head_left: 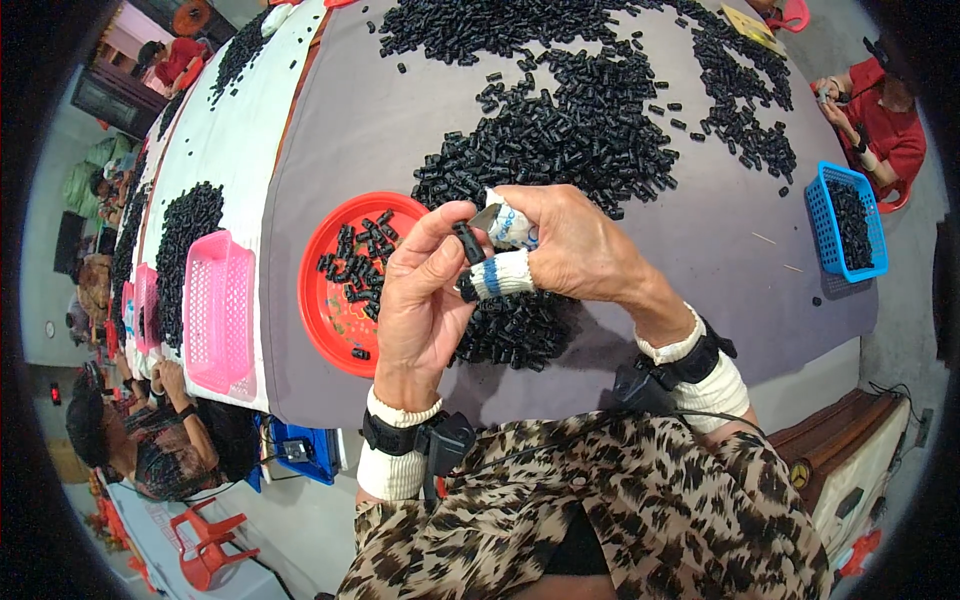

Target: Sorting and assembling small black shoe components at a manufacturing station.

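Two hands mid-air over tabletop | left hand fingers pinch small black plastic part | right hand taped fingers clenched against it | red plate beside | judgement: keep pinch firm, align squarely

We see a small flat card, yellow-brown, lying on the bench at about one o'clock, near the far edge. It has some dark print on it, too small for us to make out. At about nine o'clock, by the far wall, there is a dark flat rectangle that may be a screen; we cannot tell. We see no other packages, labels or signs.
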Motion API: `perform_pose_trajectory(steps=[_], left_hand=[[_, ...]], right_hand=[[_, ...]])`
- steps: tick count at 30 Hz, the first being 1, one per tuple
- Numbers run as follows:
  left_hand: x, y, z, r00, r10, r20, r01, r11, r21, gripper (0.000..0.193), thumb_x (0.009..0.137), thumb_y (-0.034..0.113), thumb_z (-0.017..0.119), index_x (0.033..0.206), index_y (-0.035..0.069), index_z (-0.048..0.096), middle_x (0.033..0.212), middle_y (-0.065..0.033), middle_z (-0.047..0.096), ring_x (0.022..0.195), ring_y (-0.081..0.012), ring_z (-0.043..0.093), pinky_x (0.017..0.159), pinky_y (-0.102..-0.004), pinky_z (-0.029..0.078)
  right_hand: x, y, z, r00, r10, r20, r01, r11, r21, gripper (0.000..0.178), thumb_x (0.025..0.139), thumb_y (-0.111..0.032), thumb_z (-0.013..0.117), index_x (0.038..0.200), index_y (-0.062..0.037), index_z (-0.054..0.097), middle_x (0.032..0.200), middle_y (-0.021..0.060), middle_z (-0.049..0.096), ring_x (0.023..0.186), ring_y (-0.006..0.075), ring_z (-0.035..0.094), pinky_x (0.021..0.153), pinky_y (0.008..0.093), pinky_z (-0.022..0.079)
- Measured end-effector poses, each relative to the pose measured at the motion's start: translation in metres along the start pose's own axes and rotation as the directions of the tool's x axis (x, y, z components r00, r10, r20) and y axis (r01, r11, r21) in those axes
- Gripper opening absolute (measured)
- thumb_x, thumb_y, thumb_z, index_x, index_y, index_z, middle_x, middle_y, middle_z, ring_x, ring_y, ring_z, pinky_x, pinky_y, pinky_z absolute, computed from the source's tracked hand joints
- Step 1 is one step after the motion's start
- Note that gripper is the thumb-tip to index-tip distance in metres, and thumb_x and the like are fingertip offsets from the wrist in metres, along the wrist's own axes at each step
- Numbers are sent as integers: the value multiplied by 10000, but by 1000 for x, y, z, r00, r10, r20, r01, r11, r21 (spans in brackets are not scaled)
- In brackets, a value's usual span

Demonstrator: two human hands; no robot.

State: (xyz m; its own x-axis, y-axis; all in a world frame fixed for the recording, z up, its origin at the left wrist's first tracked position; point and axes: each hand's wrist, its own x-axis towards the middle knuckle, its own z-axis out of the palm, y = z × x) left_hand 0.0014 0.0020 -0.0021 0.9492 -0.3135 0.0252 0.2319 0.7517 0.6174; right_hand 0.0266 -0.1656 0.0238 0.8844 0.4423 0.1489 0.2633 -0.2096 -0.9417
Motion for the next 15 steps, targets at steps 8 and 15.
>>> perform_pose_trajectory(steps=[8,15], left_hand=[[1,0,-2,1000,5,-12,-5,999,53,284,846,51,573,1118,-21,528,1001,-99,612,902,-160,608,799,-298,505],[2,2,-3,1000,27,-2,-26,990,139,275,835,44,586,1098,-23,542,1007,-99,612,901,-158,610,779,-268,506]], right_hand=[[2,1,1,999,-2,36,5,996,-85,384,650,-307,728,755,9,537,635,151,563,548,294,526,546,378,414],[3,1,1,998,-6,70,10,999,-53,380,652,-314,725,752,3,541,631,141,564,557,273,536,553,368,419]])
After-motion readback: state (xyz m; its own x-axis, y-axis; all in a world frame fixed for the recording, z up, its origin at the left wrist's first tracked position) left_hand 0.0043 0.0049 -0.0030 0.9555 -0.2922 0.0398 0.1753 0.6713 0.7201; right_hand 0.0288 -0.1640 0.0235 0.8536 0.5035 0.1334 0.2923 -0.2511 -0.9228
